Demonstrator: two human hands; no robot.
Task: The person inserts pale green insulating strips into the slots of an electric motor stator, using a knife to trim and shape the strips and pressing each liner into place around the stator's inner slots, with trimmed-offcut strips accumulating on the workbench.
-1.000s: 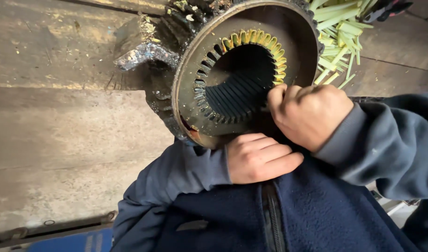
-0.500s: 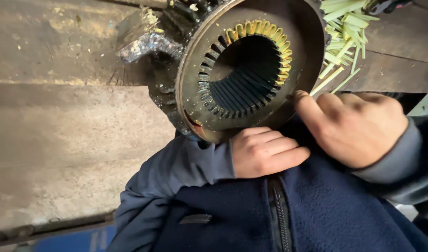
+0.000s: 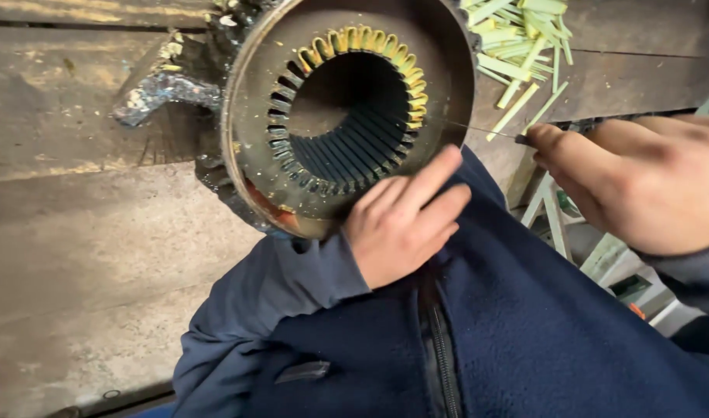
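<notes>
At the top middle of the head view, a motor stator lies on its side on a worn wooden surface, its open end turned toward the camera. It is a dark, grimy metal ring with a round bore; narrow slots run all around the inner edge. The slots along the top and right of the bore carry yellow-green insulating liners, while those on the left and bottom look bare and dark. A rough, paint-flecked lug juts from the housing on its left.

The left hand rests against the lower right rim of the stator, fingers stretched flat and together, pointing up and to the right, gripping nothing. Its dark blue sleeve comes up from the bottom of the frame.

The right hand is off to the right, clear of the stator, with fingers curled and thumb and forefinger pinched on the end of a thin wire. The wire runs taut, leftward from the fingertips to the right rim of the stator.

A pile of yellow-green strips lies on the surface just right of the stator, above the wire. A blue fleece jacket with a zip fills the lower foreground.
</notes>
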